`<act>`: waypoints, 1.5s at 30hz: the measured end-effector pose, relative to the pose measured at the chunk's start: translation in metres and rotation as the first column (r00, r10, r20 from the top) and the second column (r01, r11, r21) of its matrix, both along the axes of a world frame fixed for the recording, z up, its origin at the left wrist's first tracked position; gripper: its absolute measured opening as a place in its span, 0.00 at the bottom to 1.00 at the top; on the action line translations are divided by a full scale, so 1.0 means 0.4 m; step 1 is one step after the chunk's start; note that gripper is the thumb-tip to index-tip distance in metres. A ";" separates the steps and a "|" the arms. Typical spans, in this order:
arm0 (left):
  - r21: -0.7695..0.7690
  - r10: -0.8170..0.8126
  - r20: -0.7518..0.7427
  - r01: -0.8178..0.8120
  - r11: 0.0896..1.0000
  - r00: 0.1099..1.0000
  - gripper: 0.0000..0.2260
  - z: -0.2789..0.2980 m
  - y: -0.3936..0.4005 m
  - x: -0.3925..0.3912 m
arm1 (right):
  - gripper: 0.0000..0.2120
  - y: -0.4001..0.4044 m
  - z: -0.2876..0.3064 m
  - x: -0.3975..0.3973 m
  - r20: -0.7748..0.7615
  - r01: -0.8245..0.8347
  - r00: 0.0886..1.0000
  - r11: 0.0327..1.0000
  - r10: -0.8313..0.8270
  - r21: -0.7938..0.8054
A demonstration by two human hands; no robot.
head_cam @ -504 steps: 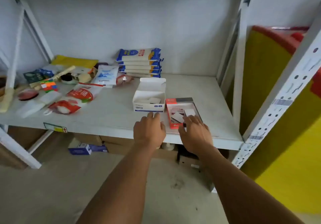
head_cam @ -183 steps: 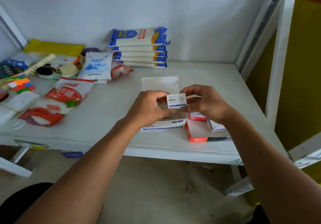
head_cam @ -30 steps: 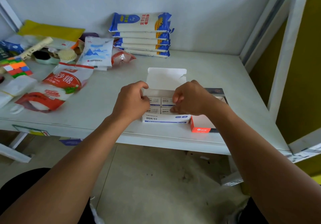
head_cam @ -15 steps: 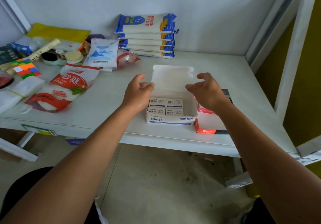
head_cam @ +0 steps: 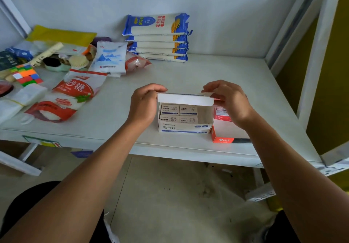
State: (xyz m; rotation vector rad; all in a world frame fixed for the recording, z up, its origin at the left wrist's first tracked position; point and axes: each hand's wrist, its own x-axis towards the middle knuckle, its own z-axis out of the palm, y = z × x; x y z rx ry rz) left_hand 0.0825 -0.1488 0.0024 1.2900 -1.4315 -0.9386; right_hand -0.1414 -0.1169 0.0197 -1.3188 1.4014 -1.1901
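Observation:
A white carton (head_cam: 186,127) with blue print stands near the front edge of the white shelf (head_cam: 226,76). Inside it lie several small paper-clip boxes (head_cam: 178,113); its right end is bare. Its lid flap (head_cam: 185,99) is folded halfway down over the opening. My left hand (head_cam: 144,104) pinches the flap's left end and my right hand (head_cam: 229,99) pinches its right end. An orange tray-like box (head_cam: 224,136) lies right of the carton, with a small red-and-white box (head_cam: 221,113) in it.
A stack of blue-and-white noodle packets (head_cam: 157,39) stands at the back wall. Red sugar bags (head_cam: 66,99), a white-blue pouch (head_cam: 109,57), a colourful cube (head_cam: 26,74), brushes and a yellow bag crowd the left. A metal upright (head_cam: 317,57) bounds the right.
Half a second ago both hands were reaching for the upright lid flap; now they hold its two ends and have folded it forward and down over the carton.

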 end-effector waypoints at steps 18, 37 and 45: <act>-0.159 0.108 0.172 -0.081 0.984 0.979 0.18 0.003 0.001 -0.102 | 0.10 0.003 -0.029 -0.133 -0.655 0.203 0.748 0.977 -0.109 0.070; -0.039 -0.239 0.831 0.481 0.876 0.503 0.25 -0.011 0.030 -0.310 | 0.19 0.044 -0.040 -0.178 -0.723 -0.030 0.688 0.997 0.067 0.064; -0.019 -0.210 0.882 0.478 0.878 0.421 0.22 -0.013 0.020 -0.329 | 0.18 0.042 -0.022 -0.228 -0.758 0.126 0.652 0.988 -0.015 0.089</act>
